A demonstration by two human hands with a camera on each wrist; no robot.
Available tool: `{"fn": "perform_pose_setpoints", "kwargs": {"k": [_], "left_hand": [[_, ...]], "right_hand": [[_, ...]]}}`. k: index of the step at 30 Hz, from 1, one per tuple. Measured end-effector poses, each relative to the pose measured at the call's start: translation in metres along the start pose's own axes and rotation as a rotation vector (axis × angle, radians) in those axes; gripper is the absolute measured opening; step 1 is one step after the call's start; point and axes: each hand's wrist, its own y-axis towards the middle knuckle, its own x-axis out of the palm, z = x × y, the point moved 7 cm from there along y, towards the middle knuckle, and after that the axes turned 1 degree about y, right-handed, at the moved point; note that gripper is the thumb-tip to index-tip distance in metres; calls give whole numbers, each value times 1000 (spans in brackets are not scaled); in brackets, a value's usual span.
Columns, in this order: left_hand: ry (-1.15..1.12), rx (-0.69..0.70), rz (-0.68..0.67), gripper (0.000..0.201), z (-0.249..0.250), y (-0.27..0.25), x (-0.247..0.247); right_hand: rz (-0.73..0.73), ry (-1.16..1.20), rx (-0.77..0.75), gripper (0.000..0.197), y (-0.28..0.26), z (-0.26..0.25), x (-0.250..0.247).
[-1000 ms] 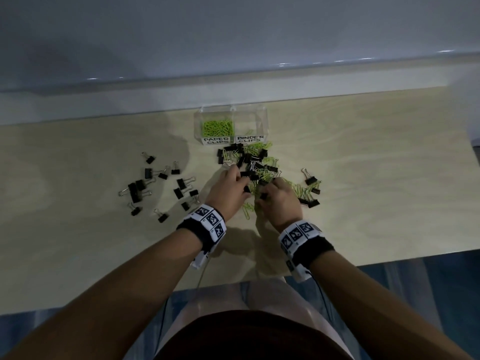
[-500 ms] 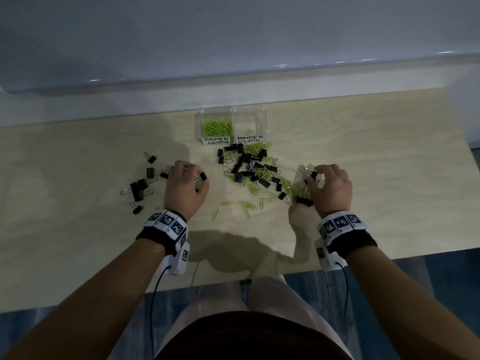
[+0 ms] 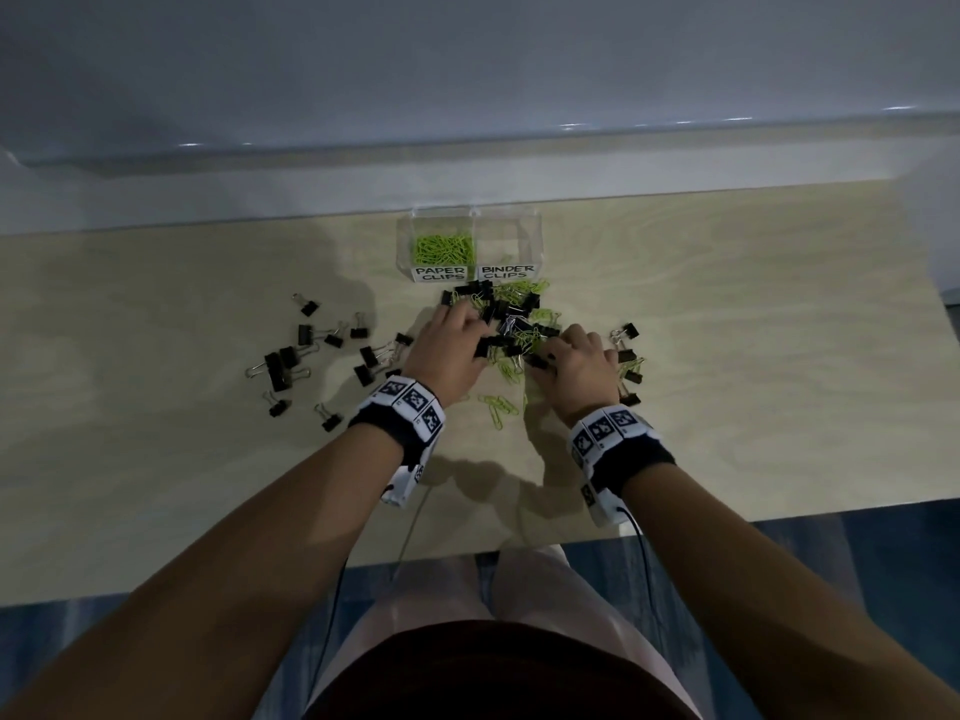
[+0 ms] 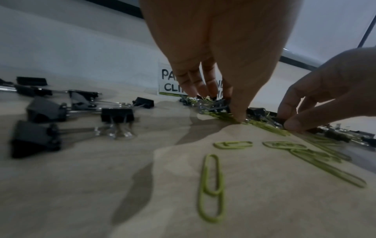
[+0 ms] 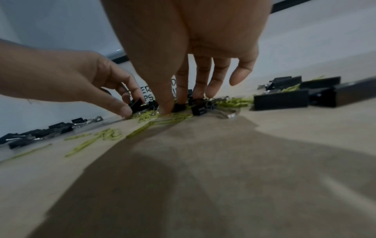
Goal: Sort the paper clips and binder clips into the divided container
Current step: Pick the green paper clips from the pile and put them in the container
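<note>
A clear divided container [image 3: 470,220] stands at the table's far middle. Its "PAPER CLIPS" half holds green paper clips [image 3: 444,249]; no clips show in the "BINDER CLIPS" half [image 3: 506,241]. Just in front lies a mixed pile [image 3: 514,317] of black binder clips and green paper clips. Both hands reach into it. My left hand [image 3: 480,337] pinches a black binder clip [image 4: 220,103] between thumb and fingers. My right hand [image 3: 545,356] pinches another binder clip [image 5: 179,107] between thumb and forefinger.
Several binder clips [image 3: 291,363] lie sorted out to the left of the pile, and a smaller group [image 3: 628,363] sits to the right. Loose paper clips [image 3: 498,405] lie near the wrists. A wall runs just behind the container.
Half a second ago the hands were apart, the left by the left group of binder clips, the right by the right group. Both have come back to the middle pile and taken hold of clips.
</note>
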Motion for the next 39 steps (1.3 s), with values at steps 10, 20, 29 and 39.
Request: {"fn": "perform_pose_setpoints", "kwargs": {"k": [10,20,29,39], "left_hand": [[-52,-279,330,33,-75,-45,-37],[-77,-24,-31,40,-9,14,-1],[-149,-63,2,5,-26,11,2],[-245,-77,97,17,-36,-12,-4]], "right_hand": [[-68,238,-16,15,-12,12,-3],[113,184,196,28,28,44,-37],[36,-25,101,48,10,-26,2],[-11,41,108,38,2,-24,6]]}}
